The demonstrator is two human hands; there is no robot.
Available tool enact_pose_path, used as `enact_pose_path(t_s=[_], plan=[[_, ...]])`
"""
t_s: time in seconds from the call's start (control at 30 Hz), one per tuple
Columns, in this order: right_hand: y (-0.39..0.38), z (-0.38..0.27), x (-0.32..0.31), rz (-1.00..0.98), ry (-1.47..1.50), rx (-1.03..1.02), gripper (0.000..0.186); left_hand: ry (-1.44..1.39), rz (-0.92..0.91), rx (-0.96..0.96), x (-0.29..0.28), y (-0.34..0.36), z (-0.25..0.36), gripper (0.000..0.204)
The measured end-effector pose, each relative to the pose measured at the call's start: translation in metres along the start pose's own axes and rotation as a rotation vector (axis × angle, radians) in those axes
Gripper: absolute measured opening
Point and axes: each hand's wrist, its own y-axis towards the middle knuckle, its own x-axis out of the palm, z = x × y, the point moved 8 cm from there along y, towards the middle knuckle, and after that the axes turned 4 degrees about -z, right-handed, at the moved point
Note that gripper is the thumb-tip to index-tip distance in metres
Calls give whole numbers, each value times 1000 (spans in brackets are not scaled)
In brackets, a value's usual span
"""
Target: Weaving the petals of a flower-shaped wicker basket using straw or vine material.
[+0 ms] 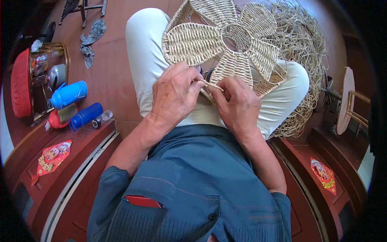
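Your left hand [177, 90] and right hand [238, 103] pinch one strand [211, 85] between them.
The flower-shaped weaving [215, 41] sits at your knees, upper centre of the frame. Gold writing marks red papers [54, 156] lower left and lower right; two blue bottles [86, 116] lie left. Your shirt pocket [155, 181] holds something red [143, 201].

Light-blue flask [73, 94] near dark-blue bottle [87, 115]; crumpled checked cloth [93, 35] on reddish floor [111, 68]; red-and-gold paper decoration [55, 156] on dark-red panel [71, 166].
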Motion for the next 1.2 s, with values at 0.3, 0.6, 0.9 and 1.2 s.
enact_pose_path(t_s=[0.3,0.6,0.9,1.2], plan=[[1,-2,6,83,-44,-38,24,-241,40,-218,-9,-14,-3,49],[-2,1,4,93,15,-50,21,-468,-185,-295,24,-18,5,61],[-17,14,-9,66,208,-48,13,-686,-334,-375,24,-4,-1,48],[-20,19,-10,89,263,-44,17,-780,-377,-439,37,-7,-6,17]])
